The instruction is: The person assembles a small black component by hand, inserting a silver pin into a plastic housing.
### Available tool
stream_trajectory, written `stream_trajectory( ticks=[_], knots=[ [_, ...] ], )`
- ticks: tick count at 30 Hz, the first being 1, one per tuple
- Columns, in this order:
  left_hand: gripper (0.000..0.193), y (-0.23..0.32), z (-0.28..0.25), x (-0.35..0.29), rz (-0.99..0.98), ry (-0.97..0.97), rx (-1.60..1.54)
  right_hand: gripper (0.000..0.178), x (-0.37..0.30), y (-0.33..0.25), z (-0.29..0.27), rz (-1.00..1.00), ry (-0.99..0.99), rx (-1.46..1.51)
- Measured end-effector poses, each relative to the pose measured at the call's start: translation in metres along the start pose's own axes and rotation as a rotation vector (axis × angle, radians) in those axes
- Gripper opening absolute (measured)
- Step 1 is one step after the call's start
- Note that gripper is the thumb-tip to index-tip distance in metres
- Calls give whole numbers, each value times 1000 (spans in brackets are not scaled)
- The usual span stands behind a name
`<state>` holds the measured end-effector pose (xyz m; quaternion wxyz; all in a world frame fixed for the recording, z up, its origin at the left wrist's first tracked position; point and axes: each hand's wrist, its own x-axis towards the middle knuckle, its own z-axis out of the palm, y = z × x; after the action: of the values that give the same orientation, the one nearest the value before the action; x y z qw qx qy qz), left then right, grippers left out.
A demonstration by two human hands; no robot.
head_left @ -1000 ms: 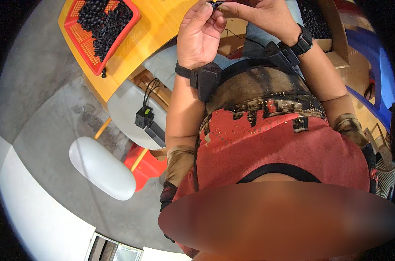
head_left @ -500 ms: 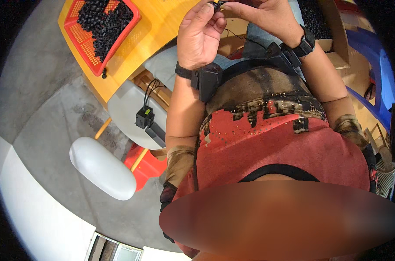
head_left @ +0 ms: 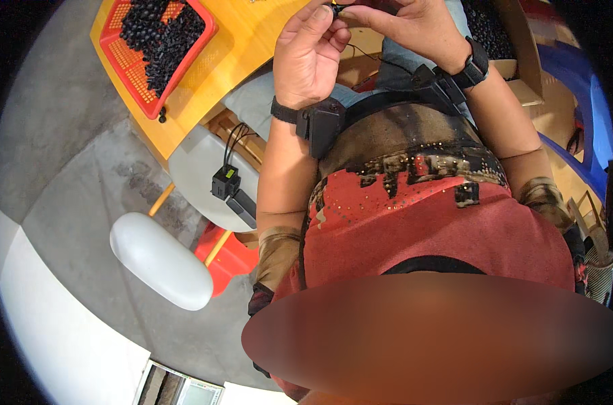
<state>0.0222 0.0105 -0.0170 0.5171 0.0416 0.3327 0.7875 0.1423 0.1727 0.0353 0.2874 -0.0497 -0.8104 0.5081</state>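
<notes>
My left hand (head_left: 313, 57) is raised at the top of the view, its thumb and fingers pinched on a small black part (head_left: 335, 9). Opposite it, my right hand (head_left: 414, 27) brings its thumb against the same piece from the right. The part is tiny and partly hidden by the fingers, so its exact kind cannot be made out. Both hands hang over my lap, past the edge of the yellow table (head_left: 245, 40). Black straps with box-shaped devices sit on both wrists, such as the left wrist device (head_left: 322, 127).
A red plastic basket (head_left: 208, 34) heaped with small black parts stands on the table at left; one loose part (head_left: 162, 116) lies by its corner. A cardboard box (head_left: 528, 54) of black pieces is at upper right, beside a blue plastic stool (head_left: 583, 94). A grey chair (head_left: 191, 162) carries a black device.
Both hands stay almost in place, still pinching the small black part. My right fingers have shifted slightly around it.
</notes>
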Motion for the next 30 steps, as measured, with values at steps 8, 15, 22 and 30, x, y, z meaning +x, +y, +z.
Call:
stream_trajectory(
  ticks=[8,15,22,30],
  knots=[
    [26,1,5,-1,32,-14,23,13,-6,5,-1,162,-37,241],
    [25,-2,0,-2,121,-90,79,11,-9,13,-4,307,-92,581],
    [25,3,9,-10,197,-21,228,11,-12,6,-8,235,-98,389],
    [31,5,14,-14,145,-50,237,14,-4,32,11,-143,-205,1002]
  ],
)
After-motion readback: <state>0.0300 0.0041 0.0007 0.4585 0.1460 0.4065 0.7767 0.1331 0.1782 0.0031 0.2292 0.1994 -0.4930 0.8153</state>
